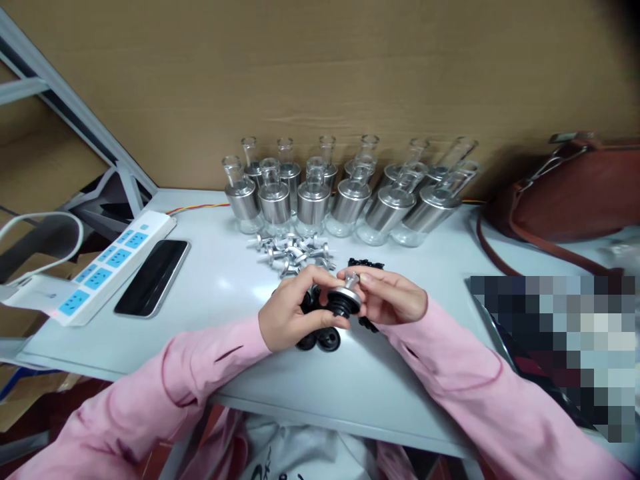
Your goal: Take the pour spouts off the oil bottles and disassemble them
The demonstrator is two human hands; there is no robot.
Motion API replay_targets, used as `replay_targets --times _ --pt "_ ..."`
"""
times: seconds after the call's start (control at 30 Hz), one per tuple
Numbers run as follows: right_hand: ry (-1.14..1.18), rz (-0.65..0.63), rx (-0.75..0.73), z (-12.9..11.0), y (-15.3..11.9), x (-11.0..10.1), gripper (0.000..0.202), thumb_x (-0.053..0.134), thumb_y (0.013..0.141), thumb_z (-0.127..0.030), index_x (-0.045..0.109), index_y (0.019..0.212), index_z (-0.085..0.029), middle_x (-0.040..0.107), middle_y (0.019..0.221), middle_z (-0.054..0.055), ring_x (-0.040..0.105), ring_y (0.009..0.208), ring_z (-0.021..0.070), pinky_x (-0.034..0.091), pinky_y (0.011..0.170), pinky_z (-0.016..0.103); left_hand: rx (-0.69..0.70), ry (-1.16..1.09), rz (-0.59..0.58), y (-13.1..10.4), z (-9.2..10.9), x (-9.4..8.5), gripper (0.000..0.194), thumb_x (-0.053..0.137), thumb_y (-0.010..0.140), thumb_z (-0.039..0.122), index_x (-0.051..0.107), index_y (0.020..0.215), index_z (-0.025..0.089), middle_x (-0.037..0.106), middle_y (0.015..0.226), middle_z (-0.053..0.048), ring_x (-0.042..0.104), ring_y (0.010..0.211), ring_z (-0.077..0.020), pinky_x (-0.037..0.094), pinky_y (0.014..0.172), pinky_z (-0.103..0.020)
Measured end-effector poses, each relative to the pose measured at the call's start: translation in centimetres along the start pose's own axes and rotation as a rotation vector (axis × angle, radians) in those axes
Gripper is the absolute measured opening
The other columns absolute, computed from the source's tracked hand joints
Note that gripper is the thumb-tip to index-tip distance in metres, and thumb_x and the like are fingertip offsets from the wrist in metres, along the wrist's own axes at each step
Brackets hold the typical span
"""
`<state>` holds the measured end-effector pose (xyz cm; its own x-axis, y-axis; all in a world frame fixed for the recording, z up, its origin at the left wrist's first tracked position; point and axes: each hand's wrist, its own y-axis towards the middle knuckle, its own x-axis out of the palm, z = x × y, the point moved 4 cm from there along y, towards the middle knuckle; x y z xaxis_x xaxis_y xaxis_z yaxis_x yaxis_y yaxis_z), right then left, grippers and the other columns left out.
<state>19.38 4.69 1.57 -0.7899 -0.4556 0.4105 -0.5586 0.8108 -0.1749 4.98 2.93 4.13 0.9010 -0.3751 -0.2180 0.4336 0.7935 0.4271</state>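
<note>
Between my two hands is a bottle pourer with a silver metal spout and rim and a ribbed black stopper below. My left hand grips it from the left, its thumb beneath the black part. My right hand pinches the metal spout at the top. Under my left hand lie round black stoppers, partly covered by the fingers. Small black parts lie behind and below my right hand. Just beyond my hands is a pile of silver metal pourer spouts.
Two rows of glass bottles with metal sleeves stand along the cardboard wall. On the left are a power strip and a phone. A brown bag sits at the right, above a blurred-out area.
</note>
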Motion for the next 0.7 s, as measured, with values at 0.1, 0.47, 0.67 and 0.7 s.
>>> replay_targets --times 0.1,0.47,0.67,0.7 --pt "-0.223 0.111 -0.088 -0.6 -0.2 0.3 0.034 0.052 0.081 -0.035 0.059 0.108 -0.014 0.05 0.058 -0.003 0.044 0.042 0.006 0.038 0.042 0.021 -0.023 0.049 0.041 0.0 -0.3 -0.3 0.031 0.062 0.077 0.041 0.049 0.094 0.019 0.054 0.079 0.0 0.048 0.067 -0.011 0.041 0.063 -0.023" --pt "-0.854 0.2 -0.456 -2.0 -2.3 3.2 0.023 0.058 0.069 -0.019 0.054 0.092 -0.019 0.062 0.069 0.001 0.052 0.046 0.0077 0.038 0.038 0.018 -0.123 0.084 0.045 -0.8 -0.7 -0.5 0.047 0.062 0.068 0.057 0.053 0.088 0.015 0.055 0.065 0.001 0.05 0.056 -0.0101 0.04 0.052 -0.02" --pt "-0.684 0.179 -0.39 -1.4 -2.0 2.4 0.018 0.055 0.075 -0.021 0.05 0.092 -0.019 0.064 0.073 0.003 0.06 0.058 0.0117 0.05 0.051 0.022 -0.155 0.127 -0.035 -1.1 -0.3 -0.2 0.041 0.052 0.082 0.047 0.048 0.108 0.016 0.058 0.08 -0.003 0.054 0.07 -0.0135 0.044 0.065 -0.024" --pt "-0.654 0.181 -0.387 -1.3 -1.9 2.3 0.018 0.055 0.076 -0.023 0.049 0.093 -0.018 0.063 0.073 0.004 0.06 0.058 0.0119 0.05 0.053 0.023 -0.149 0.143 -0.038 -1.1 -0.2 -0.2 0.039 0.049 0.084 0.043 0.046 0.112 0.016 0.057 0.082 -0.003 0.055 0.072 -0.014 0.044 0.068 -0.025"
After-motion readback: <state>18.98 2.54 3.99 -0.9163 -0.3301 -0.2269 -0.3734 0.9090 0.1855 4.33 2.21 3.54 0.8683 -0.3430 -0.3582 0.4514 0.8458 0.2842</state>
